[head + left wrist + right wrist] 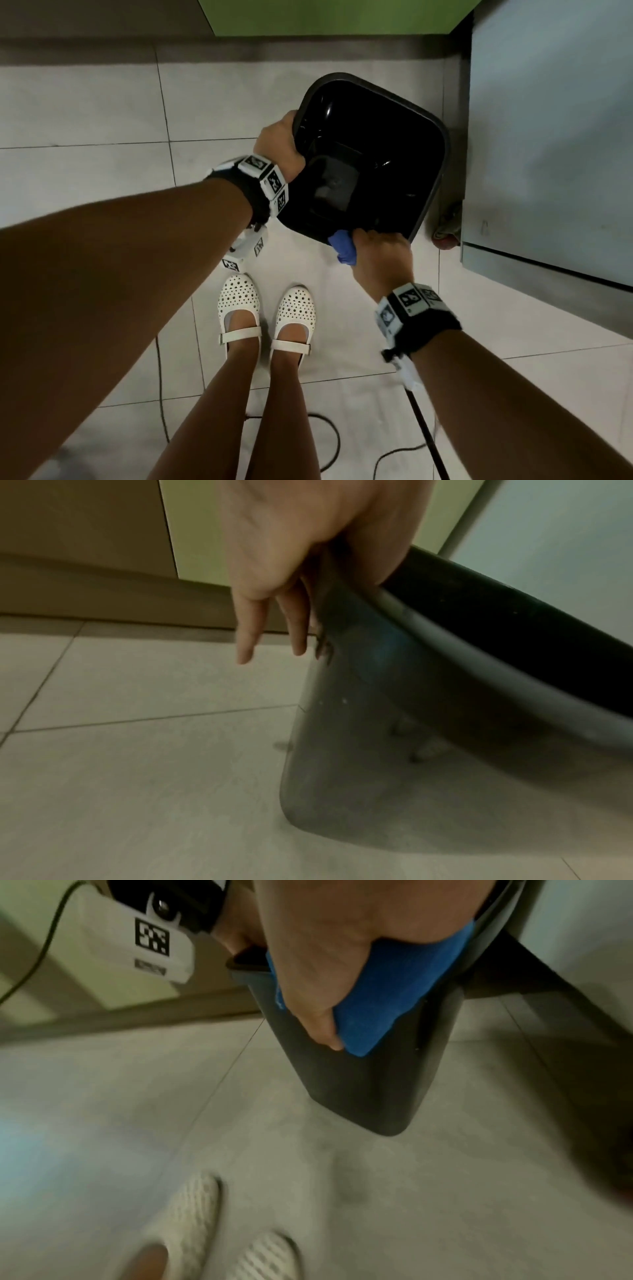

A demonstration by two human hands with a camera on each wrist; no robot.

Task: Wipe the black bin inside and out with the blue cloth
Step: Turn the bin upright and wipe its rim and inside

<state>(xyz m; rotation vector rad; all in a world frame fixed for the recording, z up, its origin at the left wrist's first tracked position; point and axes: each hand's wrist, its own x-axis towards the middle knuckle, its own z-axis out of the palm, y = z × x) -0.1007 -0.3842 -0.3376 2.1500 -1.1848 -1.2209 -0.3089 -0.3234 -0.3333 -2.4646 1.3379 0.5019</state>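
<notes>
The tiled floor (102, 113) is the base surface. The black bin (394, 137) is held above it, clear of the tiles, tilted so that its open mouth faces up toward the head camera. A pale blue cabinet (548, 137) stands on the far right side of the bin. Two white perforated shoes (239, 301) stand on the floor on the near side of the bin, and a dark cable (329, 442) loops on the tiles behind them.

Left arm: extended forward, with the left hand (277, 144) at the left rim of the bin. In the left wrist view the thumb side hooks over the rim while the fingers (294, 620) run nearly straight down the bin's outer wall; the hand grips the bin at its rim.

Right arm: extended forward, with the right hand (380, 250) at the near rim of the bin. The blue cloth (394, 988) lies between the palm and the bin's outer wall, just below the rim. The fingers (322, 1026) curl around the cloth and press it flat against the wall. In the head view a fold of the cloth protrudes from the left side of this hand.
</notes>
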